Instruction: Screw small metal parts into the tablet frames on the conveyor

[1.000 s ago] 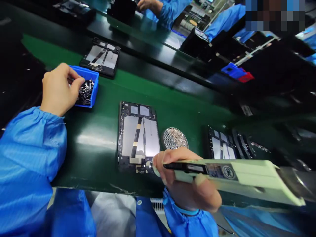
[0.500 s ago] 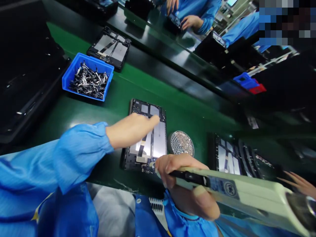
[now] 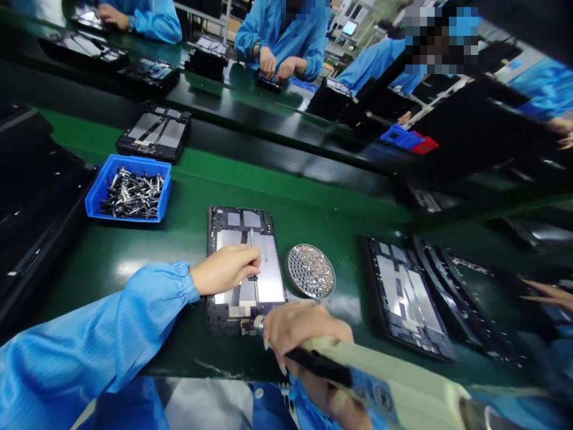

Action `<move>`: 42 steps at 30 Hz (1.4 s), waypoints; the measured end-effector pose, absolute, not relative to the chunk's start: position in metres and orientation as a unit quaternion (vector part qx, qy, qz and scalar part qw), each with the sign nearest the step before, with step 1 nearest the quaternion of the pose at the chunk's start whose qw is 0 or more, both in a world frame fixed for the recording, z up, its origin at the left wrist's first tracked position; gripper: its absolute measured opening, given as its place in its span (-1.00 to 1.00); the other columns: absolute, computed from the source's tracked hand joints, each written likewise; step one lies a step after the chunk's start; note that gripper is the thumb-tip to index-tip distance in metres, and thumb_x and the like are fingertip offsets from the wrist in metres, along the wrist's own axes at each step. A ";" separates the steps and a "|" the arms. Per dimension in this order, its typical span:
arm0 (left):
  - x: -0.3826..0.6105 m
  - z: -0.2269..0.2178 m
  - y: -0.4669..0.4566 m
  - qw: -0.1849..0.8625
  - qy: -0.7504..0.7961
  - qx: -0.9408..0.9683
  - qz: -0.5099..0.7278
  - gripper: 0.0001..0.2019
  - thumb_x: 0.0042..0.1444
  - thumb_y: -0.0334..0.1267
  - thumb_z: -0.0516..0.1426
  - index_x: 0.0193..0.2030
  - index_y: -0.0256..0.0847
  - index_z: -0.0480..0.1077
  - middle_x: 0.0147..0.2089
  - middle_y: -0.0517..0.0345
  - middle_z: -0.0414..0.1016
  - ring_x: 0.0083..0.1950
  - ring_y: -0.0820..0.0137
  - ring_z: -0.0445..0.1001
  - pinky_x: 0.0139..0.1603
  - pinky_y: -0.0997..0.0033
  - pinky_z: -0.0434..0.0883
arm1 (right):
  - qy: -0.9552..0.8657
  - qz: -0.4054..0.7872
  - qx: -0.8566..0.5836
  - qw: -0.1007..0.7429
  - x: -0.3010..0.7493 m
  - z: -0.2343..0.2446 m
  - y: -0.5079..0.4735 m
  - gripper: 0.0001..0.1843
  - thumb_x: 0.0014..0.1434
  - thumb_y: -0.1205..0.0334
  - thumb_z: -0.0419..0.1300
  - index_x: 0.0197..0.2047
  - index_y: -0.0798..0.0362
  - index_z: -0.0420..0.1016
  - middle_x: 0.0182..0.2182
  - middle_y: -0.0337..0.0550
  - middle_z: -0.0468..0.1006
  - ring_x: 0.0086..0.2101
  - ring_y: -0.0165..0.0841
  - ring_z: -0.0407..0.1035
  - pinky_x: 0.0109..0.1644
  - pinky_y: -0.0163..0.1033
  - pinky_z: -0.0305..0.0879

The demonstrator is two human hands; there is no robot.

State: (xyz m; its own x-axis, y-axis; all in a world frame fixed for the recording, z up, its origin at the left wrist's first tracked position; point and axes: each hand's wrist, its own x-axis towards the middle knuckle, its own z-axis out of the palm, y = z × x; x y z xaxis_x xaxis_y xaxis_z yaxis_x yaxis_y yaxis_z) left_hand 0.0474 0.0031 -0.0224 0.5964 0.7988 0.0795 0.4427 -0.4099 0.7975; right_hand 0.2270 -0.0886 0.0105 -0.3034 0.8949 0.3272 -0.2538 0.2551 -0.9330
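- The left hand point(image 3: 226, 270) lies on the tablet housing point(image 3: 271, 273), its fingers together and their tips resting on the silver panel near the middle strip.
- The right hand point(image 3: 304, 334) has its fingers clamped around the pale green body of an electric screwdriver point(image 3: 385, 376), which runs off the lower right of the view.
- The screwdriver's metal tip point(image 3: 258, 324) sits at the housing's lower edge; whether it touches is hard to tell.
- The housing lies flat and square on the green conveyor belt point(image 3: 102, 257), between the two forearms, with bare belt along its left edge.
- A round perforated tray of small screws point(image 3: 310, 271) sits just beside the housing's right edge, close to the right hand.
- A blue plastic bin point(image 3: 134, 160) of metal parts point(image 3: 132, 194) stands up and left of the housing, well apart from both hands, with open belt between.
- A second tablet housing point(image 3: 405, 298) lies to the right, past the tray, and a third housing point(image 3: 154, 134) lies farther up the belt.
- A co-worker's hands point(image 3: 275, 68) work across the line, well apart, beyond a dark raised rail point(image 3: 286, 128).
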 end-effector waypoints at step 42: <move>0.015 0.011 0.050 0.193 0.455 0.822 0.283 -0.75 0.37 0.00 0.09 -0.14 -0.06 0.51 -0.17 0.13 0.66 -0.20 0.24 0.64 -0.16 0.31 0.54 | -0.393 0.410 -0.457 0.685 0.310 -0.002 0.029 -0.53 0.10 -0.09 0.45 -0.59 0.01 0.42 -0.73 -0.35 0.32 -0.67 -0.47 0.23 -0.54 -0.28 0.26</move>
